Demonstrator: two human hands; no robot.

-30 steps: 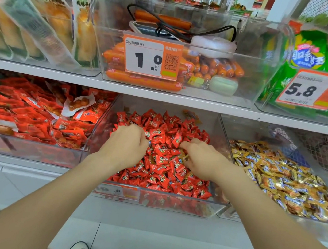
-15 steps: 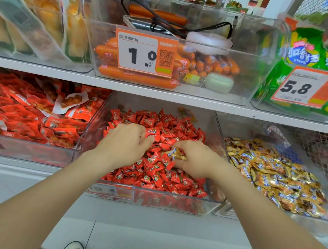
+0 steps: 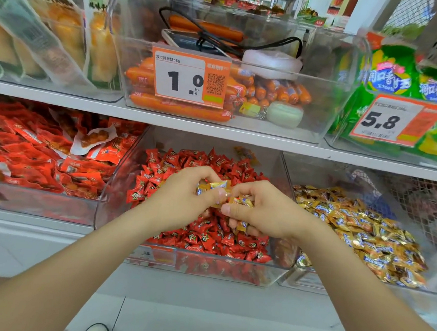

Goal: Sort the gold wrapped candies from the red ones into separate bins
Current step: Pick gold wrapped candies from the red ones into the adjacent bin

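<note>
Both hands are right above the clear middle bin (image 3: pixel 115 196) full of red candies (image 3: pixel 206 234). The left hand (image 3: pixel 183 196) pinches one gold candy (image 3: pixel 214 185), and the right hand (image 3: pixel 263 211) is curled around a few more gold ones (image 3: pixel 242 201). The gold bin (image 3: pixel 360 287) sits just right of the middle bin.
</note>
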